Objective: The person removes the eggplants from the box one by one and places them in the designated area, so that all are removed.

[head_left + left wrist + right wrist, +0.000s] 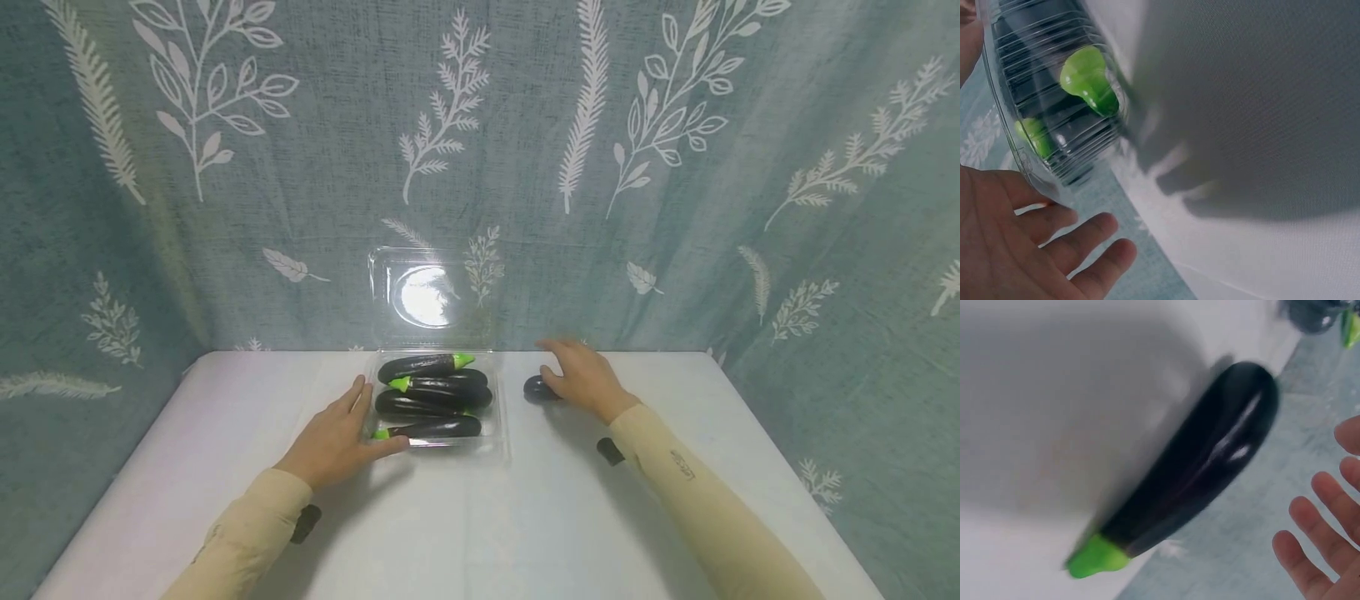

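Several dark eggplants [435, 427] with green stem ends lie in a clear plastic clamshell box [491, 443]. My left hand [333, 437] rests along the box's left side, thumb at the front corner and fingers fairly straight. The left wrist view shows that hand [1029, 240] spread beside the ribbed wall, green stem ends [1090, 78] showing through. A loose eggplant [1185, 465] lies on the table right of the box. Over it hovers my right hand [587, 379], partly hiding it in the head view; in the right wrist view its fingers [1319, 544] are spread, apart from the eggplant.
The box's transparent lid [432, 296] stands raised at the back, against the patterned curtain [525, 167]. A white cloth covers the table [480, 533]. Dark wrist devices show under both sleeves [675, 467].
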The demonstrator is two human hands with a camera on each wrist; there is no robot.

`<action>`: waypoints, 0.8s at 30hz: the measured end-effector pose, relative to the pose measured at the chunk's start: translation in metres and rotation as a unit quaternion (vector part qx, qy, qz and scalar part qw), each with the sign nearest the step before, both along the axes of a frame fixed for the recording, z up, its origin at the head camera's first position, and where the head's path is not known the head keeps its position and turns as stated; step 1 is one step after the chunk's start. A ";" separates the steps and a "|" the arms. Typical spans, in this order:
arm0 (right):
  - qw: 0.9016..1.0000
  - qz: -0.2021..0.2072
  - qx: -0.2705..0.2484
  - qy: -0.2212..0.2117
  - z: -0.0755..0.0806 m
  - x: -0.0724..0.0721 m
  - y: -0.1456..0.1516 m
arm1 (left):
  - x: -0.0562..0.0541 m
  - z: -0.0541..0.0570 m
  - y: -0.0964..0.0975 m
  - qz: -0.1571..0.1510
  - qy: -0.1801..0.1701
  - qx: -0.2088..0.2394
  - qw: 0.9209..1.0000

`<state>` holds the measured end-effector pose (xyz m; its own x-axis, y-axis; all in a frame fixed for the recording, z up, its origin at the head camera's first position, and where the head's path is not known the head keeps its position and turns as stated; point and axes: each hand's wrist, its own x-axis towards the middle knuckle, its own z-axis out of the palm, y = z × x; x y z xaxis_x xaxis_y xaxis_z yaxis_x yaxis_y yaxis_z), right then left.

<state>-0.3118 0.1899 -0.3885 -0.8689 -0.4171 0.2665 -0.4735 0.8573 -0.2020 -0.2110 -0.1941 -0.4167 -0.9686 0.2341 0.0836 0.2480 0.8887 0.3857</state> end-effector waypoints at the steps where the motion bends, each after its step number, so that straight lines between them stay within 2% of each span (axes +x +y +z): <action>1: 1.000 0.007 -0.001 0.006 0.002 0.000 -0.003 | 0.000 0.000 0.000 0.000 0.001 0.001 1.000; 8: 0.998 0.050 -0.016 0.016 0.015 0.003 -0.029 | 0.000 0.001 0.001 -0.001 0.004 -0.003 1.000; 15: 0.996 0.085 -0.011 0.017 0.020 0.010 -0.056 | -0.001 -0.001 0.000 -0.005 0.012 -0.003 1.000; 24: 0.993 0.102 -0.037 -0.053 0.011 0.025 -0.087 | -0.002 -0.004 0.000 0.000 0.003 0.001 1.000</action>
